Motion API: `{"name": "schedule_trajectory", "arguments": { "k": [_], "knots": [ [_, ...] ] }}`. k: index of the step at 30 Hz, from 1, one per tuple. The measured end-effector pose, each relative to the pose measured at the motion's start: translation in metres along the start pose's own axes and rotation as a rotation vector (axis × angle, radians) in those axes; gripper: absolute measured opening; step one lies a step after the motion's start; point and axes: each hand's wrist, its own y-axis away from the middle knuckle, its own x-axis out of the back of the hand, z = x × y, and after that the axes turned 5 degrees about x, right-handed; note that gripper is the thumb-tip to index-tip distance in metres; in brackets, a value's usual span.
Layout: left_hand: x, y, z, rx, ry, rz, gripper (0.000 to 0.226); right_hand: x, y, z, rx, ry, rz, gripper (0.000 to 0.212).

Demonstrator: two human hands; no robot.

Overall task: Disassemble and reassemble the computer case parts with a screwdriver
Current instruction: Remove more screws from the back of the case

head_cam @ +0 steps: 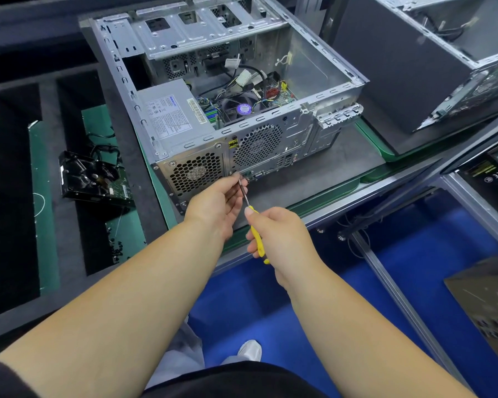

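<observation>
An open grey computer case lies on its side on the bench, its perforated rear panel facing me. Inside are a power supply and a fan. My right hand grips the yellow handle of a screwdriver. The metal shaft points up toward the rear panel's lower edge. My left hand pinches the shaft near its tip, right at the panel. The tip itself is hidden by my fingers.
A black hard drive with cables lies on a green mat to the left, with small dark screws nearby. A second case stands at the right. Below the bench edge is blue floor.
</observation>
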Motion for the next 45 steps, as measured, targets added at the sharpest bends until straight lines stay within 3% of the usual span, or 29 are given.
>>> {"name": "schedule_trajectory", "arguments": {
  "k": [14, 20, 25, 31, 34, 39, 45],
  "knots": [
    [-0.002, 0.005, -0.001, 0.020, 0.012, -0.046, 0.013, -0.010, 0.001, -0.005, -0.111, -0.066, -0.035, 0.038],
    [-0.002, 0.004, 0.000, 0.028, 0.069, -0.047, 0.014, 0.002, 0.000, -0.002, -0.029, 0.027, -0.032, 0.029],
    [-0.001, 0.005, 0.000, 0.042, 0.075, -0.043, 0.014, 0.013, -0.007, 0.004, 0.090, 0.167, 0.066, 0.016],
    [-0.003, 0.006, -0.001, 0.037, 0.084, -0.018, 0.011, 0.016, -0.010, 0.005, 0.113, 0.261, 0.067, 0.037],
    [-0.003, 0.006, -0.001, 0.035, 0.080, -0.010, 0.010, 0.015, -0.010, 0.005, 0.100, 0.170, 0.065, 0.025],
    [-0.003, 0.006, -0.002, 0.032, 0.084, 0.001, 0.007, 0.021, -0.010, 0.009, 0.169, 0.232, 0.152, 0.026],
    [-0.003, 0.006, -0.002, 0.029, 0.082, 0.029, 0.006, 0.017, -0.013, 0.005, 0.094, 0.262, 0.043, 0.039]
  ]
}}
